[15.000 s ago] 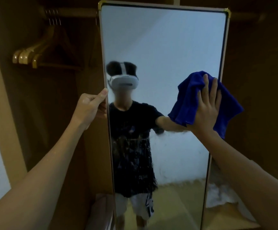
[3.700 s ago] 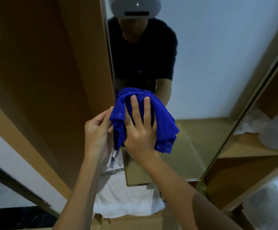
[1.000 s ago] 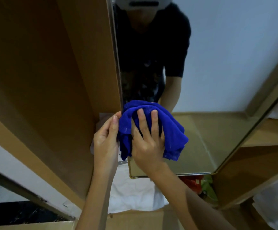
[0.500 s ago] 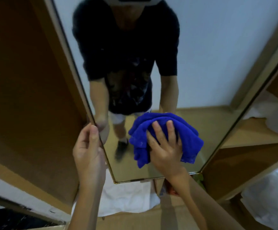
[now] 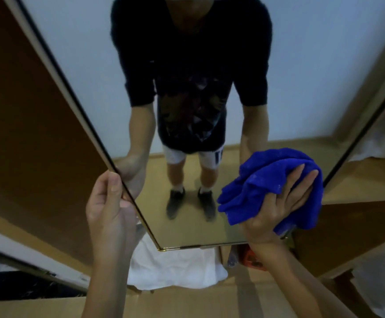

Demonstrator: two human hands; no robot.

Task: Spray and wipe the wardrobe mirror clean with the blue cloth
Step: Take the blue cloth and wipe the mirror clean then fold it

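The tall wardrobe mirror [image 5: 301,72] with a thin gold frame fills the upper middle of the head view; its lower edge and bottom corners show. My right hand [image 5: 276,210] presses the bunched blue cloth [image 5: 262,187] flat against the glass near the lower right corner, fingers spread over it. My left hand [image 5: 109,207] grips the mirror's left frame edge low down, thumb on the front. The glass reflects a person in a dark shirt and white shorts. No spray bottle is in view.
Brown wardrobe panels [image 5: 33,138] stand to the left of the mirror. A white cloth [image 5: 175,269] lies on the wardrobe floor under the mirror, with red packaging [image 5: 251,258] beside it. A wooden shelf [image 5: 366,180] with white fabric is at the right.
My right hand has slid the blue cloth from the mirror's lower left across to its lower right corner. The mirror has swung so more of its face shows; my left hand keeps holding its left edge.
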